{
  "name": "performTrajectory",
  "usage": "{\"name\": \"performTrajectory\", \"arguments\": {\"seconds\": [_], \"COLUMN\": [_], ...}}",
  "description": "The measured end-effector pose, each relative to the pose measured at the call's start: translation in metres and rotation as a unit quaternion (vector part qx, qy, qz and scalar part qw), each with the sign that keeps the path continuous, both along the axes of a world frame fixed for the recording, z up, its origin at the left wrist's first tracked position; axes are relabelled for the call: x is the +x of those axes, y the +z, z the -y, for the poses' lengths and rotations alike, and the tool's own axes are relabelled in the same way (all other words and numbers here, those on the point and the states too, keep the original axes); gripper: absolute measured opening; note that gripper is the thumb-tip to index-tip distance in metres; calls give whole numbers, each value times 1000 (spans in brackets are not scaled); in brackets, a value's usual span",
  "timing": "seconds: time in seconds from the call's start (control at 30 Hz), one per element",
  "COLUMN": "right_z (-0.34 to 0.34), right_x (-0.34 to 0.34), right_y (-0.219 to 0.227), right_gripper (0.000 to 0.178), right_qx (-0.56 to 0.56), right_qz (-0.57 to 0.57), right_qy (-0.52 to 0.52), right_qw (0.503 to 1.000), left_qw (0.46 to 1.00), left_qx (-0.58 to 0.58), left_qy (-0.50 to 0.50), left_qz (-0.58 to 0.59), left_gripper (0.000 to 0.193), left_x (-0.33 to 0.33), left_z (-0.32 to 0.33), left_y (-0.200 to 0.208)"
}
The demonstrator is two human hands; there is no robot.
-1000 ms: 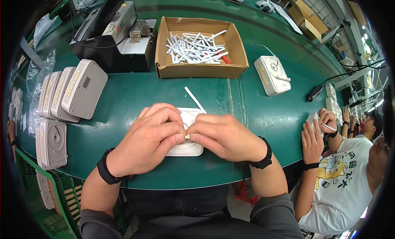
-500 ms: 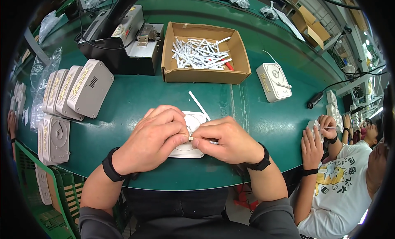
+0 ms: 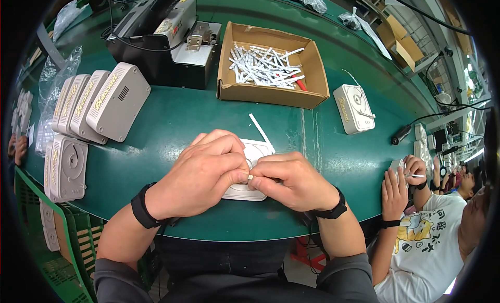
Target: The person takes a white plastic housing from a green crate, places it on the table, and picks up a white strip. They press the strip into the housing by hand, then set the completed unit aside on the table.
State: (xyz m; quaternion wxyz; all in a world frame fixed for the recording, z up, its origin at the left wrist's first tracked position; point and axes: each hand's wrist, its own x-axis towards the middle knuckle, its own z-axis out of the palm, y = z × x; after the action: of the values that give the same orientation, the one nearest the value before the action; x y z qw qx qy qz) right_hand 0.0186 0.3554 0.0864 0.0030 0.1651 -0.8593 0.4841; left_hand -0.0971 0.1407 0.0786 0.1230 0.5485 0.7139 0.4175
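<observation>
1. Left hand [image 3: 207, 170] and right hand [image 3: 294, 182] pinch a small pale piece [image 3: 250, 177] between their fingertips.
2. Under the fingers lies a white turntable-shaped box [image 3: 245, 193]; work there looks unfinished.
3. Just beyond the fingers, a white strip [image 3: 262, 132] lies loose.
4. To their left, similar boxes [image 3: 119, 104] stand untouched.
</observation>
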Motion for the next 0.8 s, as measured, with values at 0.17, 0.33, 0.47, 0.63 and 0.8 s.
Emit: {"name": "performTrajectory", "arguments": {"seconds": [0.17,0.33,0.47,0.63,0.8], "right_z": [1,-3,2,24,45], "right_x": [-3,1,7,33,68], "right_y": [4,4,16,4,14], "right_gripper": [8,9,36,82,100], "right_qx": [0,39,110,220,290], "right_qz": [-17,-56,-11,-153,-119], "right_qy": [5,-33,-115,-127,-184], "right_qw": [1000,997,987,955,932], "left_qw": [1000,1000,989,964,943], "left_qx": [8,25,66,104,90], "left_qy": [-2,-9,16,134,156], "left_qz": [2,-1,133,204,279], "left_gripper": [8,9,14,18,23], "left_x": [-4,-11,-19,-38,-48], "left_z": [-2,0,8,-4,-2], "left_y": [2,0,3,-12,-23]}}
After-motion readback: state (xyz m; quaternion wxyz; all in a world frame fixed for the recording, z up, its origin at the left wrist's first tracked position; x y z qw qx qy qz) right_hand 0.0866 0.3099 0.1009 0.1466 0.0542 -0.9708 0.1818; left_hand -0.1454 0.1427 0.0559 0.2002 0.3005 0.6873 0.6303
